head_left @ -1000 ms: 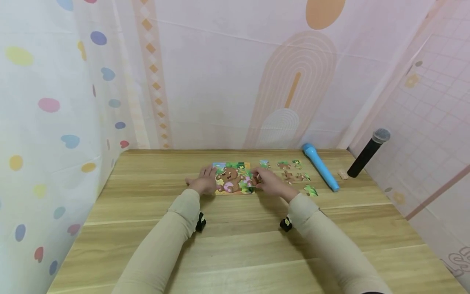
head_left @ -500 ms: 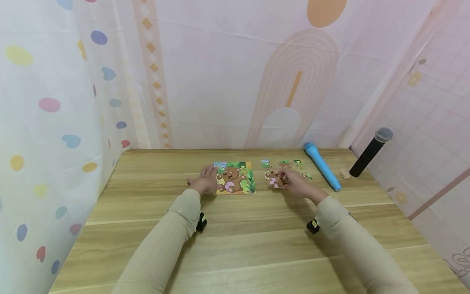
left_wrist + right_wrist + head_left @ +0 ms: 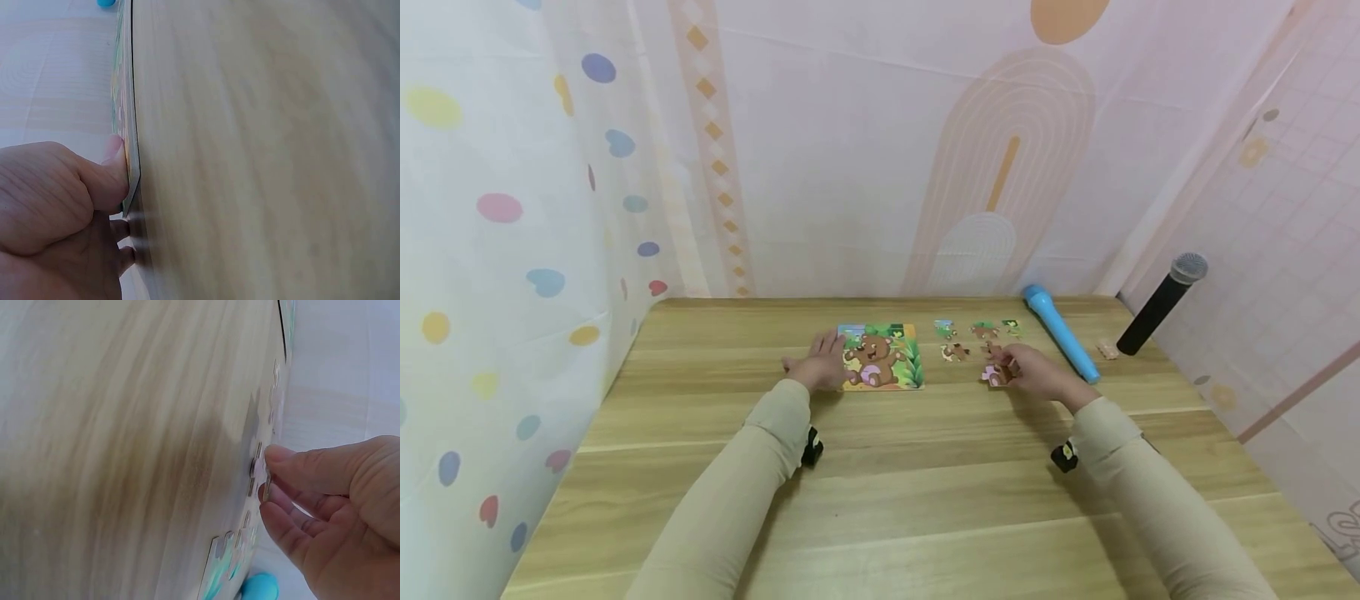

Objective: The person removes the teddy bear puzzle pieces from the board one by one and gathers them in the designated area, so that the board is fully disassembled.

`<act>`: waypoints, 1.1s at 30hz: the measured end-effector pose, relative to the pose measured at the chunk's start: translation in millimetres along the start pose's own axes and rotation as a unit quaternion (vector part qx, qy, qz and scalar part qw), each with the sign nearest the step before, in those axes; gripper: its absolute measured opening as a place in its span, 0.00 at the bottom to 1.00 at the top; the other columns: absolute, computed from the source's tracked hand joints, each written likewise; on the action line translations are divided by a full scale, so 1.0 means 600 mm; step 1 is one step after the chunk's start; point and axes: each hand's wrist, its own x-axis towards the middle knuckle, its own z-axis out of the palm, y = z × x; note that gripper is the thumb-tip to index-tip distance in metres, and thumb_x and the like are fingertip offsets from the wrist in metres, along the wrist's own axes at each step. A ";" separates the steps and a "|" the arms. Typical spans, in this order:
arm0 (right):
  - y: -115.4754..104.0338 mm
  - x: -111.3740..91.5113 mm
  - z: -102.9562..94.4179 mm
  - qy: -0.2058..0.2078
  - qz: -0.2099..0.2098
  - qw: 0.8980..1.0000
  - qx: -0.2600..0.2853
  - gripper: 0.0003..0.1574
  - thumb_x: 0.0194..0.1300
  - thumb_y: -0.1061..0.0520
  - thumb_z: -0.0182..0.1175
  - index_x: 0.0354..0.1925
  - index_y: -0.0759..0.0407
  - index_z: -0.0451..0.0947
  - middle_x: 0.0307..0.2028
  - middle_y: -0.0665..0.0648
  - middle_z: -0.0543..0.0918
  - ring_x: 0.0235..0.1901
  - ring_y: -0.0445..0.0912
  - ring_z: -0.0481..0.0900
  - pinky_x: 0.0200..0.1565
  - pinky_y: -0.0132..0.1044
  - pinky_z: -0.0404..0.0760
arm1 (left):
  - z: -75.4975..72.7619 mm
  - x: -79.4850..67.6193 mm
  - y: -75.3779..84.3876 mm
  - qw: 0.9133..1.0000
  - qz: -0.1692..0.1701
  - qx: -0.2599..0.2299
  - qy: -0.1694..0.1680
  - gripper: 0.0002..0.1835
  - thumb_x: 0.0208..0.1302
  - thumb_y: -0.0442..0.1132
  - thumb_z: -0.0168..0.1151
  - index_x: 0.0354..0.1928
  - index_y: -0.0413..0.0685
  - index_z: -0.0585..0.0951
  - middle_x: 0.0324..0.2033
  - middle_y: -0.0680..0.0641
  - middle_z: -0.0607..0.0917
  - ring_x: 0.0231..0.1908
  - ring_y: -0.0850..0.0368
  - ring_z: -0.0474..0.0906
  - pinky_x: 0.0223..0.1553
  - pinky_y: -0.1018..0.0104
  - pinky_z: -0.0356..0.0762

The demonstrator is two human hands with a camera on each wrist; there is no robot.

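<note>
In the head view a puzzle board (image 3: 880,362) with a brown bear picture lies flat on the wooden table. My left hand (image 3: 822,363) rests at its left edge, fingers stretched out; in the left wrist view the thumb (image 3: 109,181) presses on the board's rim. To the right, my right hand (image 3: 1037,372) pinches a pink and brown puzzle piece (image 3: 997,376) between thumb and fingers, low over the table. Only a thin edge of that held piece (image 3: 268,487) shows in the right wrist view. A loose bear piece (image 3: 956,352) lies left of this hand.
Several loose pieces lie behind the right hand, among them a blue and green piece (image 3: 945,328). A green piece (image 3: 215,572) shows beside the right hand. Farther right are a blue microphone (image 3: 1062,333), a small pinkish item (image 3: 1107,349) and an upright black microphone (image 3: 1157,308).
My right hand has carried the pink and brown puzzle piece rightward, from the board's right edge to among the loose pieces. My left hand stays at the board's left edge.
</note>
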 end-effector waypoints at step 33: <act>-0.102 0.065 0.042 -0.015 -0.045 0.998 0.049 0.27 0.68 0.70 0.61 0.64 0.72 0.69 0.60 0.69 0.76 0.59 0.62 0.76 0.60 0.53 0.77 | -0.016 -0.019 -0.014 1.000 0.025 0.006 0.010 0.46 0.75 0.54 0.57 0.82 0.49 0.44 0.81 0.43 0.38 0.79 0.44 0.32 0.67 0.21 0.35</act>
